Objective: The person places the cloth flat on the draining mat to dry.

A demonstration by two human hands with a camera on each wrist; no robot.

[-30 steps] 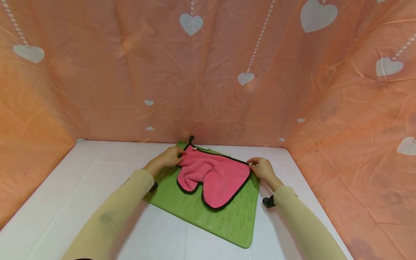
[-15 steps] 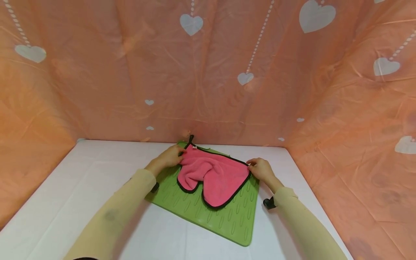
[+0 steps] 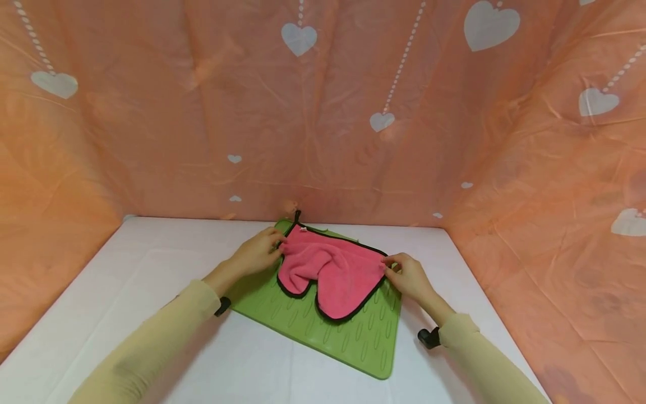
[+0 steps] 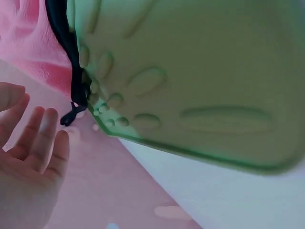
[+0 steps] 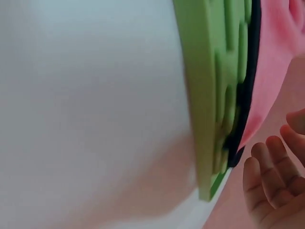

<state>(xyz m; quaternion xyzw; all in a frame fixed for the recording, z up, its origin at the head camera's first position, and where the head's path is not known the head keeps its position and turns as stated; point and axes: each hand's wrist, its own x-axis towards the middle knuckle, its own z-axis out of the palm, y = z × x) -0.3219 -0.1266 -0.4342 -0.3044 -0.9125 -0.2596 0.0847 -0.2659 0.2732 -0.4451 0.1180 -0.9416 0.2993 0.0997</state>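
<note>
Find the pink cloth (image 3: 348, 275) at the frame's centre, rumpled toward its left side on the green mat (image 3: 313, 331). With left hand (image 3: 254, 249) and right hand (image 3: 407, 275) loosely spread at its edges, pinching nothing, best to smooth outward gently without dragging the mat.

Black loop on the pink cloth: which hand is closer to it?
The left hand. It is by the cloth's left edge, near the black loop. The right hand is farther away, by the cloth's right corner.
</note>
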